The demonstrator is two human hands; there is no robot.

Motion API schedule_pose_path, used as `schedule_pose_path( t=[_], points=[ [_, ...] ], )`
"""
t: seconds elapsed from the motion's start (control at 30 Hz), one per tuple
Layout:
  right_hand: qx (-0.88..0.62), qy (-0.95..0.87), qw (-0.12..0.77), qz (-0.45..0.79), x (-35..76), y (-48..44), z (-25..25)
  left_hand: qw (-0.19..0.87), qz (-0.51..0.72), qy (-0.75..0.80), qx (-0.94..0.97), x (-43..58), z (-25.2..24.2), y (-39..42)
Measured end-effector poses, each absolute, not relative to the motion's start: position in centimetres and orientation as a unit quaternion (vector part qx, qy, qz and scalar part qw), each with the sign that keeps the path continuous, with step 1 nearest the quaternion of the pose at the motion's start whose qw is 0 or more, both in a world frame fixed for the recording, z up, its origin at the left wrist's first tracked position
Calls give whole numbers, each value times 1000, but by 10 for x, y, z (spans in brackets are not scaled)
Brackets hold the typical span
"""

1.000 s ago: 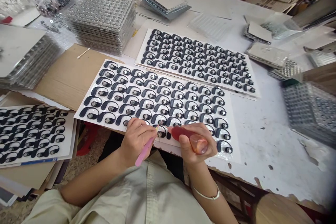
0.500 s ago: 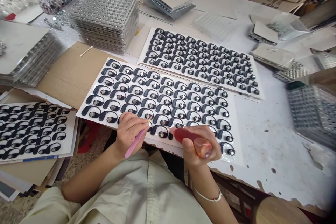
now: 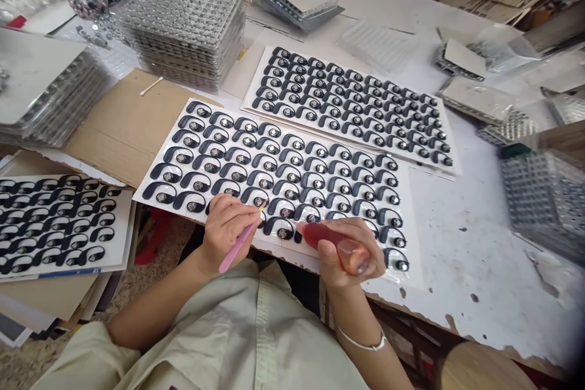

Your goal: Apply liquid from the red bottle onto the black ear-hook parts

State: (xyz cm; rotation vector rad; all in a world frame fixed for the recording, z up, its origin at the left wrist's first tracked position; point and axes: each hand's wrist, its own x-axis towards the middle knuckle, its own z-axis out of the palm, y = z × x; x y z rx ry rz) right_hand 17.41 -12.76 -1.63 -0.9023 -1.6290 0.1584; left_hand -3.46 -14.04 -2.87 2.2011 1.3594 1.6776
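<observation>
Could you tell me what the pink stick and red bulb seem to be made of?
The pink stick looks like smooth plastic, given its even colour, perhaps painted wood. The red bulb looks like glossy translucent rubber or plastic: light shows through its amber end.

No readable text, brand or number shows anywhere. A narrow blue strip [image 3: 68, 275] runs along the lower edge of the white rectangular card [image 3: 121, 237] at left, any marking on it too small to read. The round silver faces [image 3: 297, 144] of the black curved ear-hook pieces [image 3: 269, 161] show nothing legible either.
</observation>
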Motion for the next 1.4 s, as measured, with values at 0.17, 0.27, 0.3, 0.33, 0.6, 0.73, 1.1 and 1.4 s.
schedule_pose_path(
  t=[0.17,0.27,0.3,0.33,0.6,0.73,1.1,1.4],
  points=[
    [-386,-706,588,77,173,-128,-15,30,545,443,712,-35,-31,-141],
    [-378,-713,586,72,173,-127,-15,32,543,445,711,-35,-32,-141],
    [-378,-716,584,69,173,-127,-15,31,543,445,711,-35,-32,-141],
    [-378,-718,581,68,173,-127,-16,30,544,444,711,-35,-31,-141],
    [-384,-724,569,66,171,-127,-16,26,538,447,714,-35,-32,-140],
    [-375,-733,566,56,170,-127,-15,28,536,449,714,-35,-32,-141],
    [-375,-740,556,59,169,-128,-14,30,530,445,721,-35,-30,-142],
    [-404,-479,756,187,174,-115,-9,61,516,433,737,-27,-18,-162]
  ],
)
